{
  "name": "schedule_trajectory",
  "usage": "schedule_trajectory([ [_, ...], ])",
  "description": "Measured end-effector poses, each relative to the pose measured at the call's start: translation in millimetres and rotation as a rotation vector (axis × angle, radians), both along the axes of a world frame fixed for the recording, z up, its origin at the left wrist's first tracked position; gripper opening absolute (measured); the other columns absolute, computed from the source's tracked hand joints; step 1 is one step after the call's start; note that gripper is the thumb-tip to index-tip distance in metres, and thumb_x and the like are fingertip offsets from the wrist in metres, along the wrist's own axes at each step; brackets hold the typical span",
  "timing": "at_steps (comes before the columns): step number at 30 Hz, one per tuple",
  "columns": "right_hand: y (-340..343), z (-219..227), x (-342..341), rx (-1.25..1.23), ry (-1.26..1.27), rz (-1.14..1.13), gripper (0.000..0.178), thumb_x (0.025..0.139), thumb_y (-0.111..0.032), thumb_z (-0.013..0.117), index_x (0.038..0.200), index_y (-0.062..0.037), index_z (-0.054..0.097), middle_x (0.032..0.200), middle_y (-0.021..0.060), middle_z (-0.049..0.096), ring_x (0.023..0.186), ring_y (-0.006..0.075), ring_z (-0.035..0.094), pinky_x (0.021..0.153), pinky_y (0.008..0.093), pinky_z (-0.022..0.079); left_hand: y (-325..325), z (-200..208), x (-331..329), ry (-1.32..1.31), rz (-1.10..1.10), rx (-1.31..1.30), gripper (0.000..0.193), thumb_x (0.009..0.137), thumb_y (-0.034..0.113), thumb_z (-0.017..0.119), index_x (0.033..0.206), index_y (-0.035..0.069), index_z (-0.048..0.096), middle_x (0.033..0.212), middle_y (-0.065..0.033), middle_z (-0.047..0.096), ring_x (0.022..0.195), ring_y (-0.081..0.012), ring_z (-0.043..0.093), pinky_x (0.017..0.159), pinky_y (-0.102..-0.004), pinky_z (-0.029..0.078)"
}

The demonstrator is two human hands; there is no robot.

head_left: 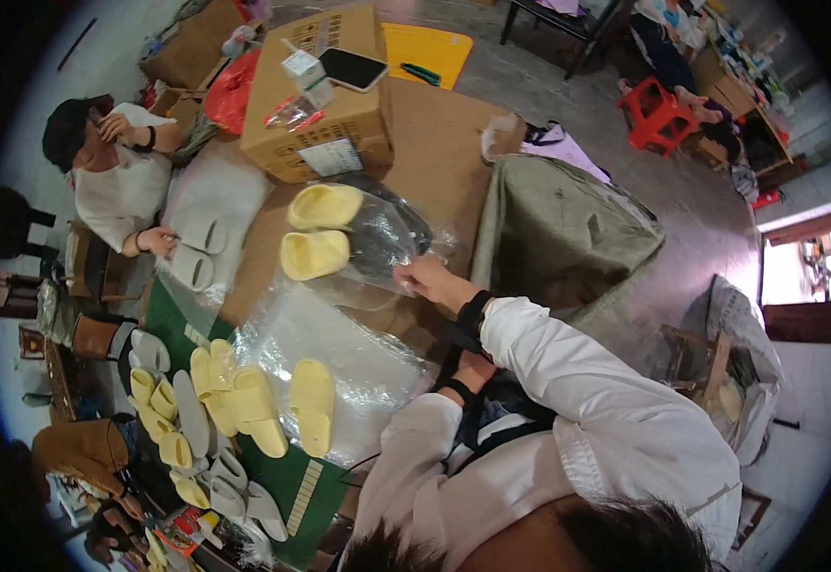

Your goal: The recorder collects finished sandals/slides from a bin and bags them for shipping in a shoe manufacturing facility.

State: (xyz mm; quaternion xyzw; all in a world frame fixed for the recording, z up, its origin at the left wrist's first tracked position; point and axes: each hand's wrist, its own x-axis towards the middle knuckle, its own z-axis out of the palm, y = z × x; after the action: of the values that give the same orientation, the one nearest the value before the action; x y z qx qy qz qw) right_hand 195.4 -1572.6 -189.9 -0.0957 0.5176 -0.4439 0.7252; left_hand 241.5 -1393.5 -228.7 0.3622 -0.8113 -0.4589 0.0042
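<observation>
My right hand is closed on the edge of a clear plastic bag lying on the cardboard-covered table. At the bag's left end is a pair of yellow slippers, side by side, and something dark shows through its right part. My left hand is close to my body, under the right forearm, its fingers hidden. Nearer to me lies a stack of flat clear plastic bags. One loose yellow slipper rests on that stack, and another yellow slipper is at its left edge.
A cardboard box bearing a phone stands at the far side. To the right is a large grey-green sack. More yellow and grey slippers crowd the green conveyor belt. A co-worker at the left handles grey slippers.
</observation>
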Motion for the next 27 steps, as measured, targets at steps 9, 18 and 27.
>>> schedule_trajectory([
  [9,80.0,182.1,-126.7,-0.475,-0.763,-0.195,0.013,0.088,-0.012,0.05,0.098,-0.0034,0.05,0.092,0.0039,0.056,0.078,0.0126,0.054,0.067,0.0263,0.045,-23.1,11.9,-27.1,-0.469,-0.577,-0.463,0.042,0.086,0.026,0.038,0.127,0.02,0.042,0.118,-0.0166,0.05,0.117,-0.0376,0.038,0.098,-0.065,0.004],
  [18,246.3,226.3,-218.1,-0.363,-0.242,-0.334,0.017,0.082,-0.015,0.058,0.088,-0.0023,0.048,0.077,0.0018,0.049,0.069,0.0127,0.05,0.063,0.0254,0.041,-13.5,30.9,-4.3,-0.064,-0.107,-0.172,0.048,0.082,0.023,0.049,0.128,0.014,0.039,0.127,-0.0176,0.04,0.118,-0.0352,0.035,0.104,-0.0469,0.014],
  [27,237.1,205.8,-216.6,-0.303,-0.065,-0.129,0.013,0.084,-0.009,0.056,0.095,-0.0022,0.052,0.081,0.0014,0.055,0.071,0.0088,0.053,0.066,0.0229,0.045,4.4,22.2,-33.5,-0.504,-0.461,-0.525,0.032,0.087,0.021,0.038,0.11,0.023,0.06,0.11,-0.0183,0.053,0.113,-0.0376,0.041,0.1,-0.059,0.011],
])
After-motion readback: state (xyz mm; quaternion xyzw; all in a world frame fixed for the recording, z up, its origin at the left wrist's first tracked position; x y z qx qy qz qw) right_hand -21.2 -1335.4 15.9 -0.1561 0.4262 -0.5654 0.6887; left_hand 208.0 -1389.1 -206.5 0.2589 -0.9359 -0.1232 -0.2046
